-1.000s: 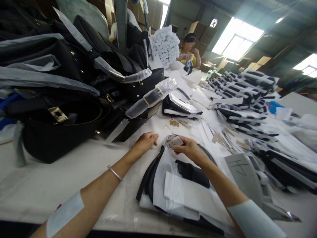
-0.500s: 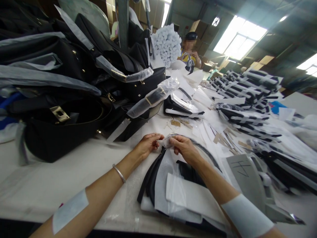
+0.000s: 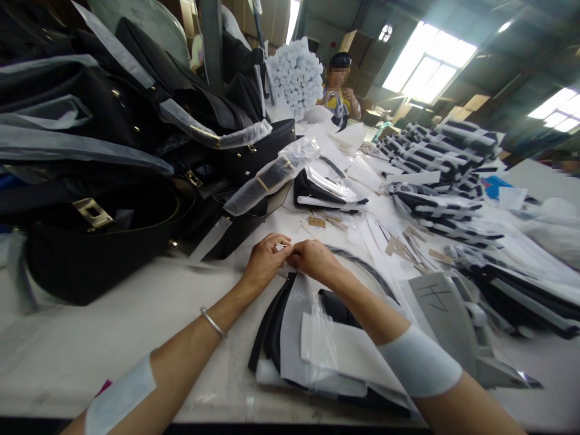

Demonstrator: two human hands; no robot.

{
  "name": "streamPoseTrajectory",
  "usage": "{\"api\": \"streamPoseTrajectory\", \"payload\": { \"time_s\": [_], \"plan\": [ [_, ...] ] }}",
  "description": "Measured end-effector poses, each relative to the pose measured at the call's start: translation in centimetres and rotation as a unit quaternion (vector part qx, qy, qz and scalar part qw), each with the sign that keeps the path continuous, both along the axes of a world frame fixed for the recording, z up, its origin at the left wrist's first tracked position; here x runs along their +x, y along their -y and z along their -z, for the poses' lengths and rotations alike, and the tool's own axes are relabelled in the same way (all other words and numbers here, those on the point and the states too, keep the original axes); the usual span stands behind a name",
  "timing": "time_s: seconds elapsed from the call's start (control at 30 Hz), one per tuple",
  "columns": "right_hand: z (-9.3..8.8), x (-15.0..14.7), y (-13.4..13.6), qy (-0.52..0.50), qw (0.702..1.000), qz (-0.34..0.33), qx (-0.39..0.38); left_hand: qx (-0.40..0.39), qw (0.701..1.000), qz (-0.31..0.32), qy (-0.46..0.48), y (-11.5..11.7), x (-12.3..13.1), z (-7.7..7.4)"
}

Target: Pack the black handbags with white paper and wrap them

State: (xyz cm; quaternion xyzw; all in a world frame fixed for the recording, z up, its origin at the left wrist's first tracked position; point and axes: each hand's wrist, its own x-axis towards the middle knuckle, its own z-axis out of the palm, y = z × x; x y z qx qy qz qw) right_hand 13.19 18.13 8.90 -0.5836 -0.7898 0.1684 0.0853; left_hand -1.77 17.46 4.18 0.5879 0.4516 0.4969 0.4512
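Note:
A black handbag (image 3: pixel 270 338) lies in front of me on the table, covered with white padding sheets (image 3: pixel 335 347) and clear plastic. Its wrapped strap (image 3: pixel 369 272) arcs up behind my right forearm towards my hands. Above the bag's top end, my right hand (image 3: pixel 312 258) is closed over the strap's near end, which its fingers hide. My left hand (image 3: pixel 265 260) meets it there, thumb and fingers pinched. A small white bit shows at the left fingertips, too little to name. The two hands touch or nearly touch.
Black bags (image 3: pixel 104 254) with gold clasps and plastic-wrapped straps are piled at left. Cardboard tags (image 3: pixel 317 222) and strips lie beyond my hands. A grey tape dispenser (image 3: pixel 448 326) stands at right, near stacked black-and-white bundles (image 3: pixel 435 157). Another person (image 3: pixel 339 96) sits at the back.
My hands have come together, and the right has turned its back towards me, covering the clear plastic piece that showed between them before. The view has shifted slightly right.

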Motion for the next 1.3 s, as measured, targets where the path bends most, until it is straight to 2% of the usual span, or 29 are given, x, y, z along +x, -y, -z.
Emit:
{"api": "streamPoseTrajectory", "payload": {
  "time_s": [0.1, 0.2, 0.27, 0.43, 0.5, 0.57, 0.67, 0.93, 1.03, 1.13, 1.2, 1.3],
  "plan": [
    [0.6, 0.0, -0.3, -0.040, 0.998, 0.044, -0.014, 0.104, 0.989, -0.011, -0.104, 1.2, 0.5, -0.4],
    [1.6, 0.4, -0.1, -0.120, 0.990, 0.076, -0.013, 0.132, 0.979, 0.007, -0.153, 2.3, 1.2, -0.6],
    [2.5, 0.8, 0.1, -0.185, 0.979, 0.091, 0.004, 0.111, 0.984, 0.012, -0.140, 2.6, 1.3, -0.6],
    [4.0, 1.6, 0.5, -0.307, 0.944, 0.116, 0.009, -0.041, 0.999, -0.003, -0.023, 1.5, 0.5, -0.5],
    [4.1, 1.8, 0.6, -0.334, 0.936, 0.110, -0.004, -0.039, 0.998, -0.020, -0.037, 0.8, 0.1, -0.4],
    [4.0, 1.9, 0.7, -0.352, 0.930, 0.107, -0.013, -0.025, 0.997, -0.006, -0.071, 0.3, -0.1, -0.4],
    [3.9, 2.1, 0.8, -0.360, 0.927, 0.101, -0.025, -0.034, 0.994, 0.035, -0.094, -0.3, -0.3, -0.2],
    [4.3, 3.5, 1.4, -0.284, 0.955, 0.084, -0.011, -0.052, 0.998, 0.024, -0.028, -1.4, -0.7, 0.8],
    [4.4, 4.2, 1.7, -0.259, 0.965, 0.042, 0.000, -0.065, 0.998, 0.009, 0.018, -1.6, -0.7, 1.0],
    [4.1, 4.9, 2.0, -0.213, 0.977, 0.009, 0.001, -0.064, 0.994, -0.008, 0.085, -1.8, -1.0, 0.5],
    [3.6, 5.1, 2.3, -0.223, 0.975, 0.022, -0.009, -0.060, 0.991, -0.008, 0.123, -1.7, -1.3, -0.1],
    [3.0, 4.8, 2.3, -0.283, 0.958, 0.047, -0.020, -0.073, 0.979, 0.063, 0.178, -1.4, -1.8, -0.9]
  ]
}}
